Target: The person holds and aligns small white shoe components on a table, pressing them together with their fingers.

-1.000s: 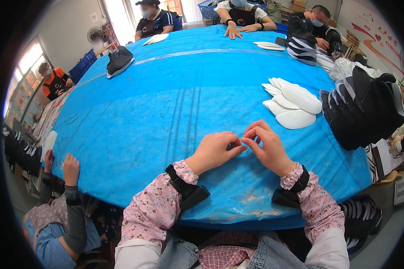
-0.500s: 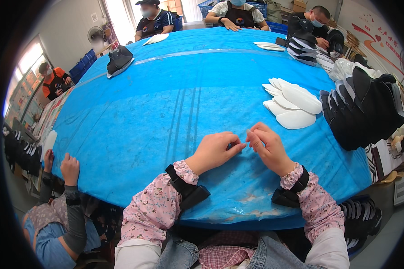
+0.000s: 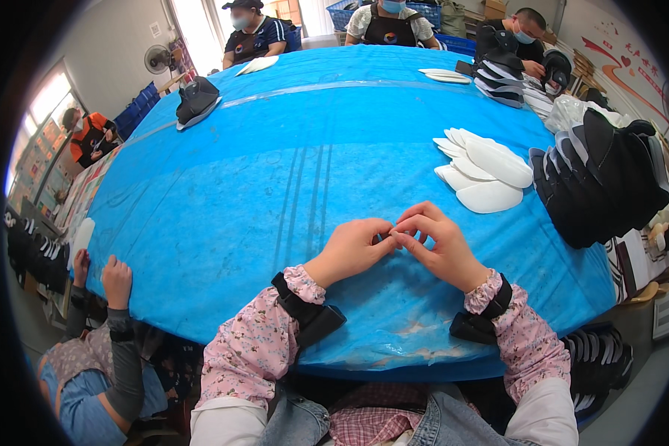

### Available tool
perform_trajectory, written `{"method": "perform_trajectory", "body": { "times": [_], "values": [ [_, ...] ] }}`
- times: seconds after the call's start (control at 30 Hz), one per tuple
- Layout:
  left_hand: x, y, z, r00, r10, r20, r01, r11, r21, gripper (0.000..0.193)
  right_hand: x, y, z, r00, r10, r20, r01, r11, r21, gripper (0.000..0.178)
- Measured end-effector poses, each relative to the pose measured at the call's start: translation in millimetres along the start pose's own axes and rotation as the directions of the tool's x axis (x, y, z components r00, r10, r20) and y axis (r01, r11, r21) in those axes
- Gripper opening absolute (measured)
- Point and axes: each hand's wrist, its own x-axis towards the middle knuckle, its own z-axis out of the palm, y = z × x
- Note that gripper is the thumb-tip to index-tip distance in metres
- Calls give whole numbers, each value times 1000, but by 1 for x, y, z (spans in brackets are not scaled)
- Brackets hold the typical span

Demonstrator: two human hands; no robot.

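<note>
My left hand [image 3: 351, 250] and my right hand [image 3: 447, 249] meet above the blue table cover [image 3: 238, 201], fingertips touching. Both hands are closed, thumb against finger; whatever they may hold is too small to make out. Beyond my right hand lies a fanned pile of white insole-shaped pieces [image 3: 490, 175]. To the right of that pile stands a tall stack of black shoe uppers [image 3: 598, 186] with grey linings.
A black shoe upper [image 3: 198, 102] lies at the far left. White pieces [image 3: 444, 76] and another stack of uppers [image 3: 500, 80] are at the far right. Several people sit around the table; a co-worker's hands [image 3: 117, 281] rest on the left edge.
My right hand has moved slightly left, so its fingertips now meet those of my left hand. Across the table, a co-worker has drawn a hand back from the cover.
</note>
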Motion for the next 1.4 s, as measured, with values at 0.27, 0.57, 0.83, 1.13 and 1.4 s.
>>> {"method": "perform_trajectory", "body": {
  "times": [0.27, 0.57, 0.83, 1.13, 1.4],
  "values": [
    [0, -3, 2, 999, 27, -21, -25, 996, 80, 28, 0, -2, -2, 1000, 19, 2, -19, 999, -33, 14],
    [0, -12, 4, 993, 104, -46, -101, 992, 74, 22, 0, -11, -4, 987, -20, 160, 11, 998, 61, 17],
    [1, -4, 3, 998, 55, -24, -52, 995, 83, 23, -1, -1, 0, 995, -74, 72, 71, 997, 33, 14],
    [0, -9, 4, 997, 73, -36, -69, 994, 82, 23, 0, -11, -2, 988, -43, 150, 29, 995, 98, 16],
    [1, -1, 1, 1000, 30, 11, -31, 994, 109, 24, -1, -3, -1, 995, -66, 74, 64, 998, 21, 11]
  ]
}}
